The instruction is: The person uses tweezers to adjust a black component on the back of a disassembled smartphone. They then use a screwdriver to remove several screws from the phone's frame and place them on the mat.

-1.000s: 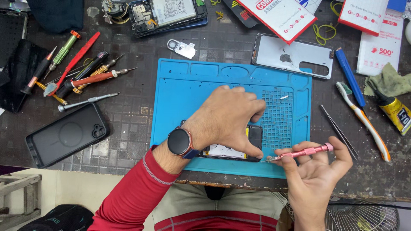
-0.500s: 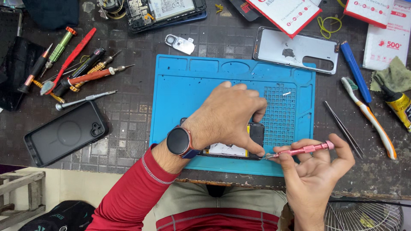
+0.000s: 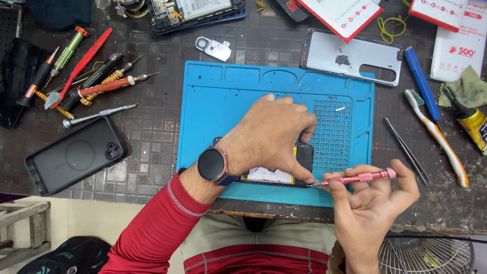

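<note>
Two hands are at work near the front edge of our worktop (image 3: 152, 127), which is dark and covered in little squares. Our right hand (image 3: 373, 205) has its grip pinched on a thin pink metal screwdriver (image 3: 357, 177). The tool lies flat, and its small tip touches the near right corner of an opened phone (image 3: 284, 170). Our left hand (image 3: 271, 134) lies flat on top of that phone with the fingers curled over its edges, pressing it down. We can only see the dark rim of the phone and some white and yellow bits inside. A round black watch (image 3: 211, 165) sits on the left wrist, above a red sleeve.

The phone rests on the near part of a blue rubber mat (image 3: 218, 96). The mat is soft looking, with shallow trays along its far edge and a grid of tiny squares on the right. The left half of the mat is bare, so there is open room there.

To the left lies a black phone case (image 3: 71, 155), smooth, with round corners. Farther left is a pile of screwdrivers (image 3: 86, 81) with red, green and black handles. To the right lie thin metal tweezers (image 3: 406, 151), a white and orange toothbrush (image 3: 436, 137) and a blue tool (image 3: 421, 83).

Past the mat we see a shiny silver phone back cover (image 3: 350, 58). At the far edge are a flat white box with a red border (image 3: 342, 15) and a white packet with red marks (image 3: 456, 45).
</note>
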